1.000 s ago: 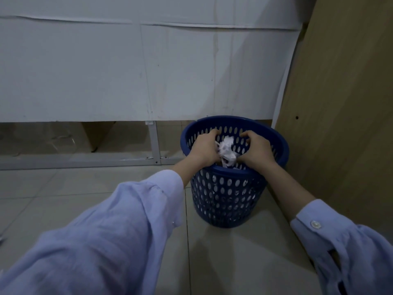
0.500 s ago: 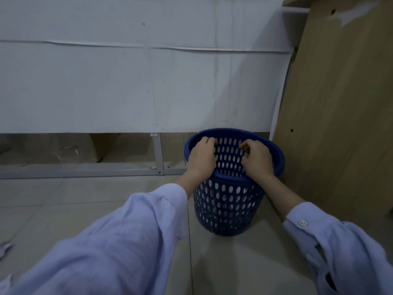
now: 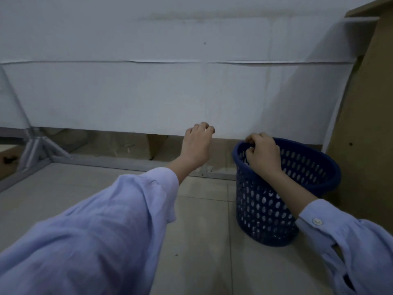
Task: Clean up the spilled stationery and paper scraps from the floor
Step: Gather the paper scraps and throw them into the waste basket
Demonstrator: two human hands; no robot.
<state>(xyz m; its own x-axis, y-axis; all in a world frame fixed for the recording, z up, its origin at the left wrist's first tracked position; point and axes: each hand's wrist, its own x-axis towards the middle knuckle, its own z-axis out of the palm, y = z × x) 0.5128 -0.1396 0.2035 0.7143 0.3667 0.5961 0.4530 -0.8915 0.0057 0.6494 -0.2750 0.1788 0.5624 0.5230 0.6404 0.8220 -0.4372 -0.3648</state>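
A blue perforated plastic wastebasket [image 3: 268, 211] stands on the tiled floor at the right. My right hand [image 3: 262, 155] hovers over its near-left rim with the fingers curled and nothing visible in them. My left hand [image 3: 196, 145] is raised in the air to the left of the basket, apart from it, fingers curled downward and holding nothing. No paper scraps or stationery show on the floor. The inside of the basket is mostly hidden.
A white panel [image 3: 170, 92] runs across the back above a gap and a grey metal rail [image 3: 127, 161]. A tall wooden board [image 3: 365, 124] stands right behind the basket. Pale floor tiles [image 3: 202, 241] fill the foreground between my light blue sleeves.
A second ago both hands held crumpled white paper over the basket. The paper has gone in. My left hand has swung away to the left, and the view has turned left.
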